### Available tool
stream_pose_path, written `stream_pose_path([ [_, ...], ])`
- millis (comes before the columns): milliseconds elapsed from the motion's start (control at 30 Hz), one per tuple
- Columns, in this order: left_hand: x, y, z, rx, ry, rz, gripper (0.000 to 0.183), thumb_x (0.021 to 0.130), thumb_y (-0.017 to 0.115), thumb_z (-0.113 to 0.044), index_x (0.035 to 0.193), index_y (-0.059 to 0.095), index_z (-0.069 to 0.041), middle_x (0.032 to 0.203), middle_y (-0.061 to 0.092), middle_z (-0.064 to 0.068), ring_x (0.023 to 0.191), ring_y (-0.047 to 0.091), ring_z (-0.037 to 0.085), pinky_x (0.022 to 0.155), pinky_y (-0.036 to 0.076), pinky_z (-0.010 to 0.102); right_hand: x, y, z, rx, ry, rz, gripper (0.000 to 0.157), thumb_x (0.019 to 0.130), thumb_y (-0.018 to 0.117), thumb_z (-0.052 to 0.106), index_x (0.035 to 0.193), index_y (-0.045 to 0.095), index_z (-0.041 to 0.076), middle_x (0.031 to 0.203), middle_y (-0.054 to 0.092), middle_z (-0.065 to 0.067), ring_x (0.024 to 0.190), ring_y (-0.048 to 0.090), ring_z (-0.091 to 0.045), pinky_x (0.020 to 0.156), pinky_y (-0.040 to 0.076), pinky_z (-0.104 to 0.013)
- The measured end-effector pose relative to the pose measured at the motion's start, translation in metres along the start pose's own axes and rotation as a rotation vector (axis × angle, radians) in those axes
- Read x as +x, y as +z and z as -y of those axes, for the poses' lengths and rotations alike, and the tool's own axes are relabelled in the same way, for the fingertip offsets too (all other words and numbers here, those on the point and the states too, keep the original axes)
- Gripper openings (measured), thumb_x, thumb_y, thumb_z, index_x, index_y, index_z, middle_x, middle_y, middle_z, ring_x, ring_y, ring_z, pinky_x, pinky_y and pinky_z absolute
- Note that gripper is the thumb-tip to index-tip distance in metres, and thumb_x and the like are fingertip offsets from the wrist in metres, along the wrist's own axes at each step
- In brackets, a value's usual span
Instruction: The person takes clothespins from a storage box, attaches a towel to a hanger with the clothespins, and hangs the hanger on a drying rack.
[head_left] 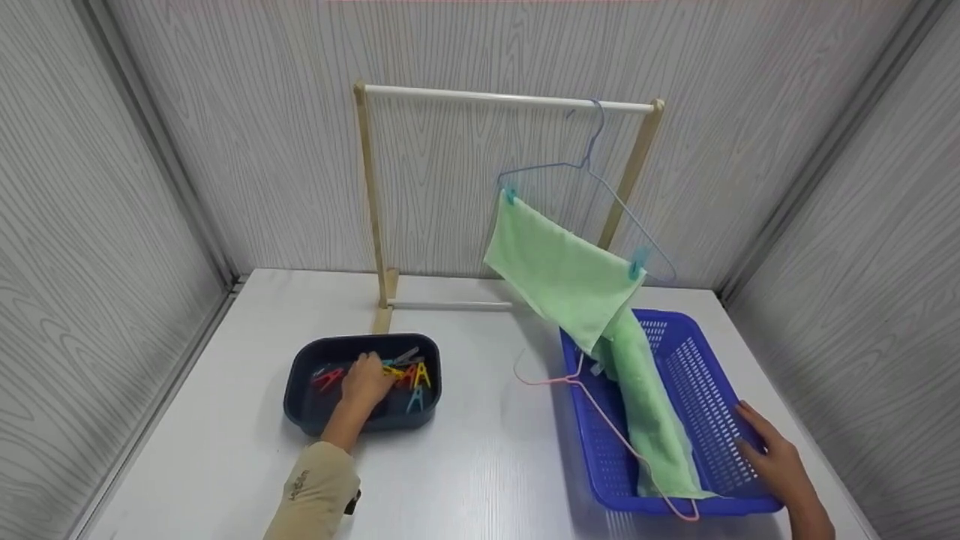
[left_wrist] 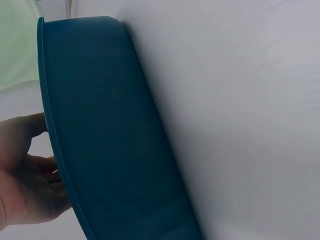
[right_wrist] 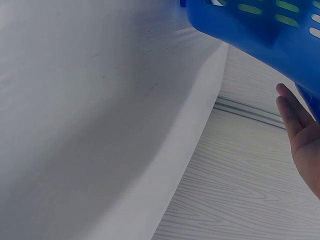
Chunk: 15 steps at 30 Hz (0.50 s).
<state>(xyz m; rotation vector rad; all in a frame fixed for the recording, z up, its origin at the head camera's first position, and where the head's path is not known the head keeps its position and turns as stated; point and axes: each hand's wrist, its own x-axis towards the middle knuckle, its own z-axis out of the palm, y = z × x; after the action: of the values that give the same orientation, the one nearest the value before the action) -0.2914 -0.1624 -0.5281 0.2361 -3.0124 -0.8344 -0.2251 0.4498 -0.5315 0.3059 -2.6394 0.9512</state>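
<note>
My left hand point(head_left: 368, 381) reaches down into a dark teal bin point(head_left: 300, 405) that holds several clothespins, among them a red clothespin point(head_left: 328, 379) and a blue clothespin point(head_left: 415, 399). The bin's wall point(left_wrist: 105, 125) hides my fingertips in the left wrist view, so I cannot tell whether they pinch a clothespin. My right hand point(head_left: 778, 461) lies at the right rim of a blue basket point(head_left: 694, 397), its fingers fairly straight in the right wrist view. Inside the basket lies a green cloth point(head_left: 652, 420), with a pink hanger point(head_left: 611, 424) across the cloth and the basket's left rim.
A rack with a white top bar point(head_left: 480, 96) stands at the back. From it hangs a blue hanger point(head_left: 634, 219), tilted down to the right, with a green towel point(head_left: 562, 266) clipped on by two teal clothespins. The towel hangs over the basket's back left corner.
</note>
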Motion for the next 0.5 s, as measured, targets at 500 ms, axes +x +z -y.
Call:
stream_pose_path([
  [500, -0.0042, -0.0082, -0.0086, -0.258, 0.006, -0.087, 0.036, 0.082, 0.063, -0.013, 0.109, 0.054, 0.008, 0.102, 0.05, 0.02, 0.095, 0.05, 0.034, 0.081, 0.043, 0.046, -0.0002, -0.0009, 0.0007, -0.01, -0.01, 0.002, 0.051, 0.081, 0.063, -0.006, 0.13, 0.048, -0.002, 0.132, 0.04, -0.028, 0.113, 0.026, 0.015, 0.085, 0.02, 0.002],
])
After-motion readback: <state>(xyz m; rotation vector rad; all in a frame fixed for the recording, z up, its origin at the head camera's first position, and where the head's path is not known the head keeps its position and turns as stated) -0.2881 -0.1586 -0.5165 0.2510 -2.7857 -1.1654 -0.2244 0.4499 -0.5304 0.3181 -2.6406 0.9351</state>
